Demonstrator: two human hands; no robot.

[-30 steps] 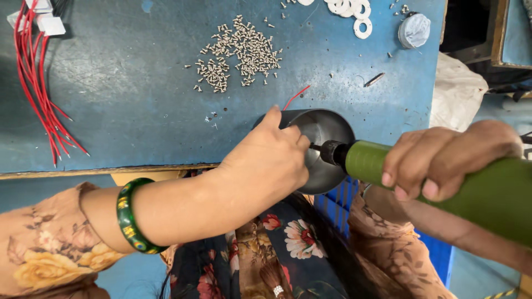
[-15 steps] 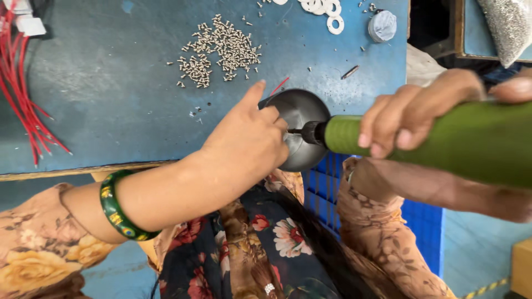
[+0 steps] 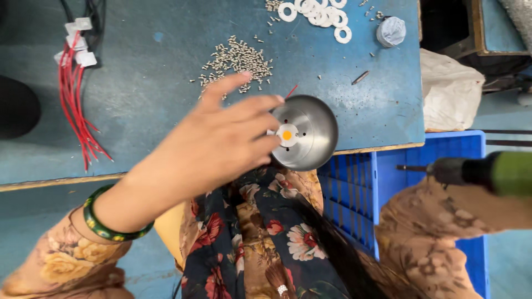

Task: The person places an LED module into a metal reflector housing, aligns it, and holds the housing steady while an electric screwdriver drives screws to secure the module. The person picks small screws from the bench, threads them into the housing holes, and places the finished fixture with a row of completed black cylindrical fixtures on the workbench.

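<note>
I have pulled the green driver away to the right; my right hand is hidden, grip unclear, while my left hand, fingers spread, steadies the metal reflector at the table edge

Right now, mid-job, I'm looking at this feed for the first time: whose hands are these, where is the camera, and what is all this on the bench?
There is no machine here: a person works with bare hands, and the single camera sits on their head, looking down past their lap at a blue workbench.

The left hand reaches over a shallow round metal dish with a small orange dot at its centre, fingertips touching its rim at the bench edge. The right hand is out of the picture; only its sleeve shows, with a green-handled power screwdriver above it, held off to the side over a blue plastic crate.

On the bench lie a heap of small silver screws, white ring washers, a bundle of red wires with white connectors and a small pale round cap.
</note>
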